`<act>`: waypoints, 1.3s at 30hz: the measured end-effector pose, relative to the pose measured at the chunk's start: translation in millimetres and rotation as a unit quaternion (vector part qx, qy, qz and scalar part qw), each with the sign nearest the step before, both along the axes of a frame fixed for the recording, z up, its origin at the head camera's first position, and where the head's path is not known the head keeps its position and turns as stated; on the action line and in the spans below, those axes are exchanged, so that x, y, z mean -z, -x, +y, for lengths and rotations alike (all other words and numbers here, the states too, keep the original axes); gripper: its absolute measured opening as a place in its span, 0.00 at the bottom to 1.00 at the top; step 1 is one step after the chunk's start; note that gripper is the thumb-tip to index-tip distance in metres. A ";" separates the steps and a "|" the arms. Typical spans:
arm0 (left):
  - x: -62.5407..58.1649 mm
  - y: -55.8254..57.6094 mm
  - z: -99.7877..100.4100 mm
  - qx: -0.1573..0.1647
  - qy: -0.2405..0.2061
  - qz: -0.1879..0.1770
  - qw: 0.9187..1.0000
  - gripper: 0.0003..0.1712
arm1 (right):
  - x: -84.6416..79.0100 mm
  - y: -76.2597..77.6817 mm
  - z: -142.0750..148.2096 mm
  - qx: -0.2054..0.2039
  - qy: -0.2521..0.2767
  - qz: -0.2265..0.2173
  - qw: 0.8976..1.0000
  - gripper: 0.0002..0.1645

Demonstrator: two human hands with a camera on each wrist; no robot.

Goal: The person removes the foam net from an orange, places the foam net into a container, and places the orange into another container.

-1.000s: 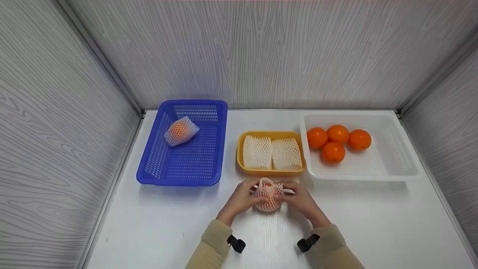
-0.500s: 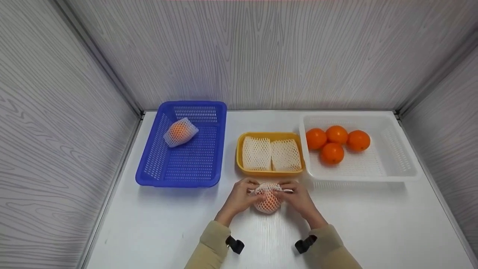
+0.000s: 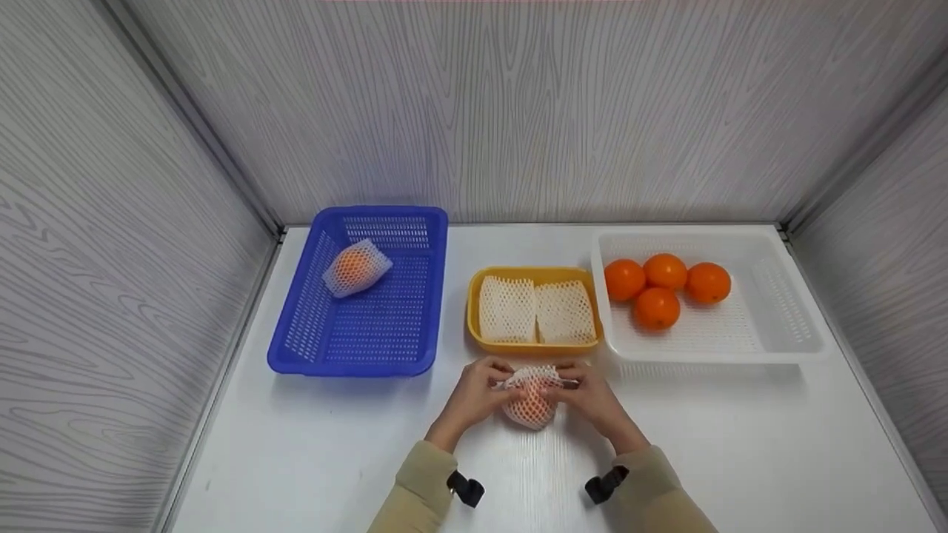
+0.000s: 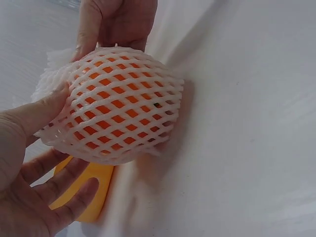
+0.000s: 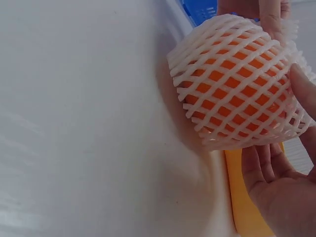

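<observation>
In the head view, an orange in a white foam net (image 3: 532, 406) stands at the front middle of the table, between both hands. My left hand (image 3: 474, 391) pinches the net's upper edge on the left, thumb on the near side. On the right, my right hand (image 3: 591, 396) pinches the same edge, its thumb also against the mesh. The left wrist view shows the orange (image 4: 118, 104) through the diamond holes, with the mesh drawn around it. Close up in the right wrist view, the foam net (image 5: 232, 84) extends past the fruit toward the fingers.
Behind the hands, a yellow tray (image 3: 474, 326) holds two flat foam nets (image 3: 507, 309). A white basket (image 3: 740, 355) with several bare oranges (image 3: 656, 309) stands at the right. At the left, a blue basket (image 3: 385, 326) holds one netted orange (image 3: 354, 268).
The net's edge, earlier raised in a loop with bare orange showing below it, now sits drawn in over the fruit's top. Both hands have stayed at its sides.
</observation>
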State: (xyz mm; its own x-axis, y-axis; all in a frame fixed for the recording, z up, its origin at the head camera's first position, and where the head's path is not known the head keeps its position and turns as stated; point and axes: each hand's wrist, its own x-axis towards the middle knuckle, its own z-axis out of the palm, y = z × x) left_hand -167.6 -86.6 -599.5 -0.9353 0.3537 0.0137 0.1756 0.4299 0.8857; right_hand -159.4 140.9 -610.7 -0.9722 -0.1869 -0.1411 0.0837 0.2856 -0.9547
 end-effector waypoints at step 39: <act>3.6 -1.9 1.2 0.001 -0.037 0.005 0.999 0.22 | 0.0 0.8 -11.0 0.038 0.050 0.035 0.997 0.15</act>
State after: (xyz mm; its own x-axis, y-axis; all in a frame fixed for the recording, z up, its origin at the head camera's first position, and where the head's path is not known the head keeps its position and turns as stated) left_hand -165.7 -85.4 -603.2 -0.9341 0.3537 0.0486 0.1849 0.3627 0.9134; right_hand -160.3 129.8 -610.7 -0.9910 -0.1212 -0.0564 0.0335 0.1838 -0.9824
